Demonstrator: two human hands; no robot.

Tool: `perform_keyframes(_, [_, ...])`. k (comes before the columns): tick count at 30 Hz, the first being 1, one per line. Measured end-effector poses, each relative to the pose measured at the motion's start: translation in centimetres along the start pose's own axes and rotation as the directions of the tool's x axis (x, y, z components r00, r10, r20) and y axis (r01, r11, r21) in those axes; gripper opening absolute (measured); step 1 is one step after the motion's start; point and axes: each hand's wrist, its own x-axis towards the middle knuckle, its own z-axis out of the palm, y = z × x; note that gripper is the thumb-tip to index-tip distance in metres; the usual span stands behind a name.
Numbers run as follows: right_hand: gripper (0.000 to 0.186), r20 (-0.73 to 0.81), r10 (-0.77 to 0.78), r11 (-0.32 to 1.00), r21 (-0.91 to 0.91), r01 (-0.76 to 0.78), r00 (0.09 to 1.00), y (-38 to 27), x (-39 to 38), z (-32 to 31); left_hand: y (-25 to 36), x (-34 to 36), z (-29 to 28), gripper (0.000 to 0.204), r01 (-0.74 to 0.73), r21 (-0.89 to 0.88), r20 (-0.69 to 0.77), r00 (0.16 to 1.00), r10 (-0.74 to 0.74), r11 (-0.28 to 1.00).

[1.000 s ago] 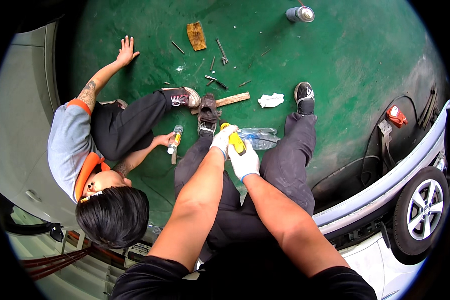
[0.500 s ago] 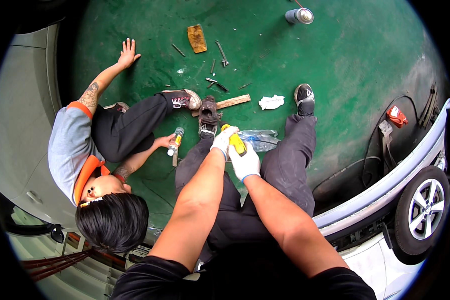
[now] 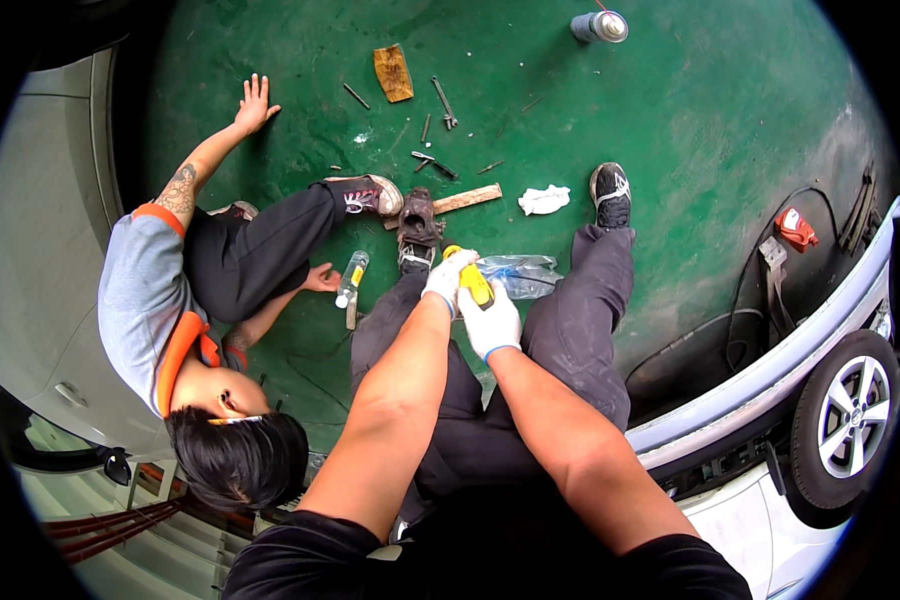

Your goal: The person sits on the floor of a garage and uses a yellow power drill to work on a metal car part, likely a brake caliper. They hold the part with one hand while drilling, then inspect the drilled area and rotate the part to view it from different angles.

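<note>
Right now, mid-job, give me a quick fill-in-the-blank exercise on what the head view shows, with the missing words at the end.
1. The left hand and the right hand are gloved mostly in ____.
2. They hold a tool whose bright colour is ____.
3. Of those two hands, the one nearer the dark metal part is the ____ one.
4. The spray can is on a floor coloured ____.

Missing words: white; yellow; left; green.

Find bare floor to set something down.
Green floor looks bare between the blue-grey spray can and red plastic object. It's crowded around the dark lumpy metal part, near the tan wooden strip and thin metal rods.
</note>
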Motion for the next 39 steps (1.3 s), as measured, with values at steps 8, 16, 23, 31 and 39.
perform_keyframes(8, [0.071,-0.001,0.012,1.0,-0.011,-0.012,1.0,-0.4,-0.4,-0.2,-0.3,0.1,-0.4,0.026,-0.03,0.011,-0.007,1.0,0.03,0.999])
perform_keyframes(16, [0.07,-0.04,0.012,0.999,0.034,-0.011,0.999,1.0,0.0,0.9,-0.4,0.0,-0.2,0.027,-0.008,0.051,-0.013,1.0,0.009,0.999])
perform_keyframes(23, [0.066,-0.065,-0.056,0.996,0.07,0.061,0.996,2.3,0.2,1.5,-1.0,0.2,-0.2,0.032,0.045,-0.07,-0.047,0.998,-0.048,0.997])
perform_keyframes(31, [0.071,-0.066,-0.182,0.983,-0.023,0.181,0.981,2.2,0.4,1.5,-1.6,1.0,-1.3,0.031,-0.04,-0.13,0.08,0.996,0.051,0.991])
perform_keyframes(39, [0.083,0.069,-0.243,0.966,-0.069,0.248,0.967,3.5,-1.6,1.0,-3.2,-1.3,-3.1,0.047,-0.066,-0.201,0.062,0.995,0.08,0.977])
